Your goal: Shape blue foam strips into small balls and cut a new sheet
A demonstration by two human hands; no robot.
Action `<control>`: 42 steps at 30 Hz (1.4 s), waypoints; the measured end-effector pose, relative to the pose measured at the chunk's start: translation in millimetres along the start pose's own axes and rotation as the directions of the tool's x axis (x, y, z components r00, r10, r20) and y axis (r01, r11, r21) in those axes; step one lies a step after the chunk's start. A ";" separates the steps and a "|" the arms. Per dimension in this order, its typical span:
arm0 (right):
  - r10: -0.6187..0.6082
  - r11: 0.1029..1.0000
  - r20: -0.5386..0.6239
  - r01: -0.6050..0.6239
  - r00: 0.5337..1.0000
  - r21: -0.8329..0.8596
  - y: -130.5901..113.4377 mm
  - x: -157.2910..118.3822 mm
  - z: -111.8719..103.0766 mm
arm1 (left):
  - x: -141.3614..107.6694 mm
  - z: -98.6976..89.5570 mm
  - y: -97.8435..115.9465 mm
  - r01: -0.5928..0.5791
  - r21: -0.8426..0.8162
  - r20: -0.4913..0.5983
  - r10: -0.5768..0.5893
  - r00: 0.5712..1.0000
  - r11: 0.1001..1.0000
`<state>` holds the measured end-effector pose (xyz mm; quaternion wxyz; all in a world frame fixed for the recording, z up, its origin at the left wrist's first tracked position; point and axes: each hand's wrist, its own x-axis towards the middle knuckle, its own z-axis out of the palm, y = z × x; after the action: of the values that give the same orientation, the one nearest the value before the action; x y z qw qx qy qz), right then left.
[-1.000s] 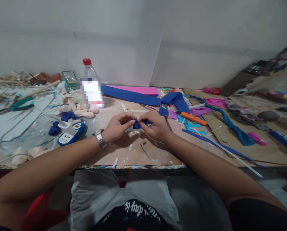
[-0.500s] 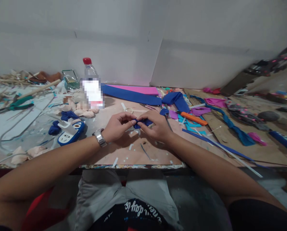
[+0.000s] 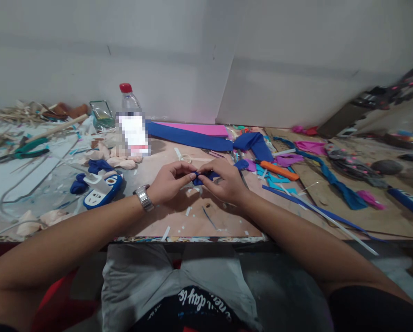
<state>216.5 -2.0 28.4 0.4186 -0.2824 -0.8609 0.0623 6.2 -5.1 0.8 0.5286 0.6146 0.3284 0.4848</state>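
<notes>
A small piece of dark blue fabric [image 3: 197,180] is pinched between both hands over the middle of the table. My left hand [image 3: 170,182], with a metal watch at the wrist, grips its left end between thumb and fingers. My right hand [image 3: 223,180] holds the other side with thumb and index finger, fingertips almost touching those of the left. Part of the fabric runs behind the right fingers and shows past them. Just behind the hands lies a pale ring [image 3: 186,158], perhaps tape.
Blue fabric strip [image 3: 192,138] and bottle with red cap [image 3: 125,87] stand or lie behind. Right: orange cutter [image 3: 278,170], fabric scraps, long white stick [image 3: 341,226]. Left: blue and white power strip [image 3: 102,190], green-handled pliers [image 3: 31,148], beige fabric pieces [image 3: 31,222].
The blue fabric's loose end beyond my right hand has shifted slightly, with more blue showing behind the right fingers. Both hands keep nearly the same place and pinch.
</notes>
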 end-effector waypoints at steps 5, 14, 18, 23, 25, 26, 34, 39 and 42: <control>-0.046 0.999 -0.001 0.046 0.999 0.018 0.1 0.8 0.1 | 1.2 -1.2 -1.6 0.020 -0.023 0.023 -0.020 1.000 1.000; -0.075 0.997 0.002 0.075 0.997 0.009 1.9 0.8 -0.1 | 1.2 -0.4 -3.3 0.038 -0.032 0.029 -0.037 0.999 0.999; -0.062 0.998 0.017 0.061 0.998 0.006 1.4 0.5 0.1 | 0.4 -0.3 -0.8 0.024 -0.005 0.031 -0.024 0.999 1.000; -0.020 0.999 0.023 0.019 1.000 0.033 2.4 0.1 0.6 | 0.7 0.0 -0.2 -0.017 0.017 0.022 0.017 1.000 1.000; -0.015 0.999 0.025 0.014 1.000 0.031 3.2 0.2 0.7 | 0.4 0.7 -0.6 -0.050 0.023 0.020 0.050 0.999 0.998; -0.010 1.000 0.027 0.009 1.000 0.025 3.6 0.4 0.8 | 0.1 1.0 -0.7 -0.068 0.030 0.023 0.068 0.997 0.997; 0.028 0.999 0.044 -0.028 0.999 0.014 5.5 0.3 4.1 | -4.8 1.6 -0.1 -0.200 0.225 0.063 0.191 0.980 0.954; 0.049 0.998 0.059 -0.050 0.997 0.023 5.4 -0.4 6.2 | -7.2 0.8 2.7 -0.260 0.377 0.095 0.242 0.966 0.889; 0.059 0.998 0.069 -0.061 0.996 0.030 5.7 -0.6 7.2 | -8.0 0.8 5.2 -0.281 0.436 0.108 0.260 0.959 0.855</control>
<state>213.8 3.3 21.4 0.3916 -0.2990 -0.8647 0.0981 3.8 -13.9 3.8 0.3072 0.7703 0.3290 0.4517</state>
